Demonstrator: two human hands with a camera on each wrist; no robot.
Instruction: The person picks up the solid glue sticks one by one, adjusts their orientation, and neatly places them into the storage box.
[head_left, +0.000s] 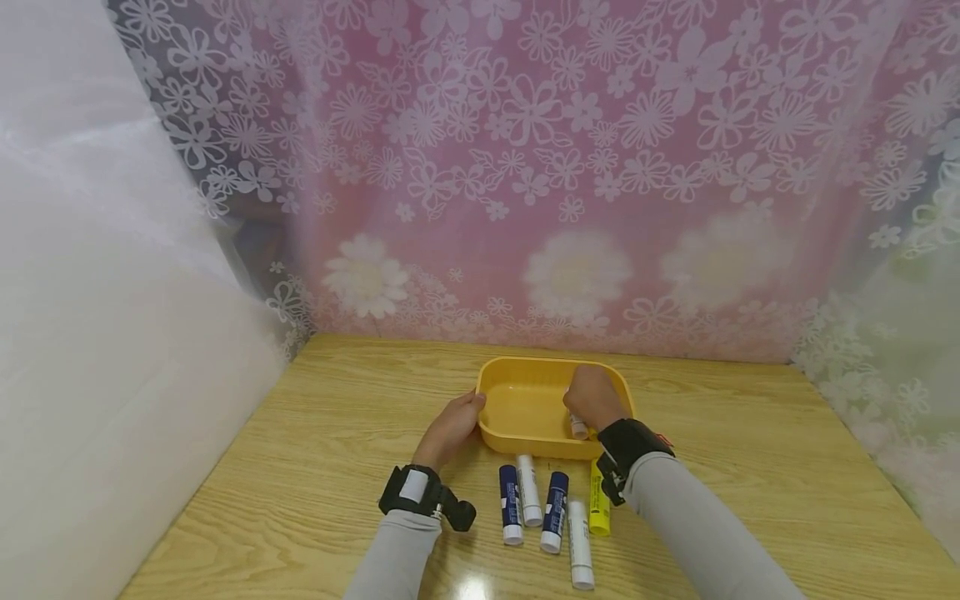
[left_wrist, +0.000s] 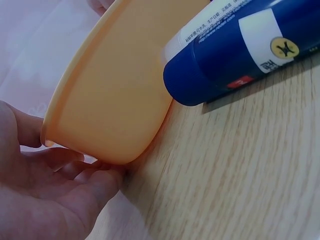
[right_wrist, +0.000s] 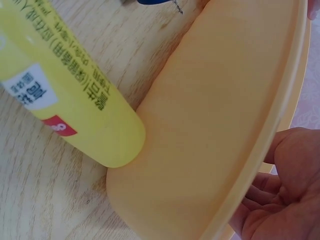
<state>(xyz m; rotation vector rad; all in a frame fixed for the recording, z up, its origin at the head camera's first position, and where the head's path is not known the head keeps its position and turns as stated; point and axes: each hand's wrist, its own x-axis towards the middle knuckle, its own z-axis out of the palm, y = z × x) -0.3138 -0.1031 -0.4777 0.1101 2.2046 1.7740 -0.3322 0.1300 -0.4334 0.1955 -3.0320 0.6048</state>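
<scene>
A yellow plastic tray (head_left: pixel 525 404) stands on the wooden table. At its left end my left hand (head_left: pixel 453 425) grips the rim, the thumb on top and the fingers underneath, as the left wrist view shows. My right hand (head_left: pixel 594 398) is inside the tray at the right end, its fingers curled round a white glue stick (head_left: pixel 578 428) whose lower end sticks out below the fist. In the right wrist view the tray wall (right_wrist: pixel 200 115) hides that stick and part of the hand.
Before the tray lie two blue glue sticks (head_left: pixel 555 512), two white ones (head_left: pixel 528 492) and a yellow one (head_left: pixel 599 504), its end close to the tray wall. A flowered curtain (head_left: pixel 525 167) hangs behind the table, and a white sheet (head_left: pixel 112 333) hangs on the left.
</scene>
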